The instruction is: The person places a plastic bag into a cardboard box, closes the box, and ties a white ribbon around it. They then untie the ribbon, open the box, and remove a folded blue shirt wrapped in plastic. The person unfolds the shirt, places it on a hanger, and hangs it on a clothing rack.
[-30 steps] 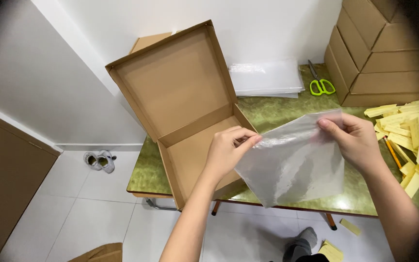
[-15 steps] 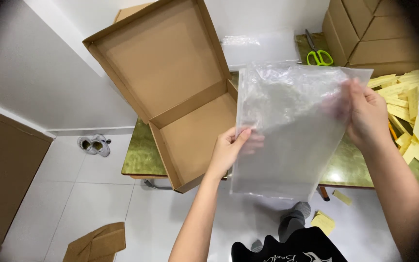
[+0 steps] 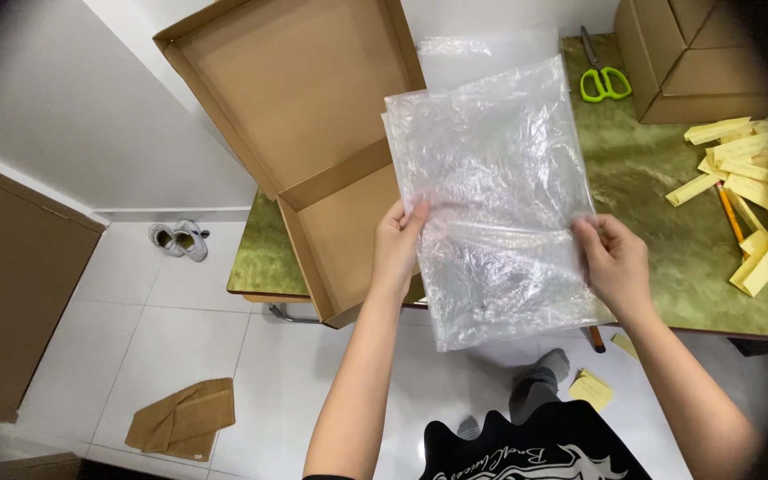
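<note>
A clear crinkled plastic bag [image 3: 491, 187] is spread flat in front of me, above the table's near edge. My left hand [image 3: 397, 244] pinches its left edge and my right hand [image 3: 613, 262] pinches its right edge, both at about mid-height. Behind the bag on the left lies an open flat cardboard box [image 3: 313, 133] with its lid tilted up; the bag overlaps the box's right side.
Green marbled table [image 3: 660, 240] with green-handled scissors [image 3: 604, 82], stacked cardboard boxes [image 3: 695, 53], several yellow paper strips [image 3: 744, 169], a pencil [image 3: 729, 213], more plastic sheets [image 3: 482, 49]. On the tiled floor: shoes [image 3: 178, 238], folded cardboard [image 3: 181, 418], yellow notes [image 3: 590, 389].
The bag went from bunched between my hands to lifted and spread flat. My hands slid down to its side edges and my right hand moved lower.
</note>
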